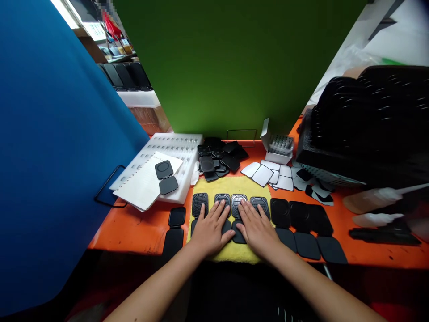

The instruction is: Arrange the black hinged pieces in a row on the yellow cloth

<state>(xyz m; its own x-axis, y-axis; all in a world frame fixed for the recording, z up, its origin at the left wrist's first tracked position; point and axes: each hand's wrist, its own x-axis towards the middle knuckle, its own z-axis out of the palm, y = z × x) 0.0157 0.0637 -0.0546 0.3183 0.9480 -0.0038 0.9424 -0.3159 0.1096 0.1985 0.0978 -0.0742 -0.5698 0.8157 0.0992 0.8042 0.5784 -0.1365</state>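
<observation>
My left hand (pixel 212 229) lies flat with its fingers spread over black hinged two-panel pads on a yellow cloth (pixel 231 184). Likewise flat, my right hand (pixel 256 227) rests its fingertips on the neighbouring pads. Each upper panel, such as the leftmost ridged panel (pixel 200 203), shows a round patterned face; the one under my right fingertips, a lighter ridged panel (pixel 239 203), looks brighter. My palms and fingers hide parts of the lower panels. Right of my right hand, several smooth black hinged pads (pixel 303 245) stand in a row. Another hinged pad (pixel 176 217) lies left of the cloth.
A spiral notebook (pixel 140 185) with a folded-out pad (pixel 164 169) sits on a white foam tray (pixel 181 143). Behind the cloth are loose black plates (pixel 207 164), white-faced sheets (pixel 262 175) and an open white box (pixel 279 157). Squeeze bottles (pixel 372 199) and stacked black foam (pixel 365 116) are at right.
</observation>
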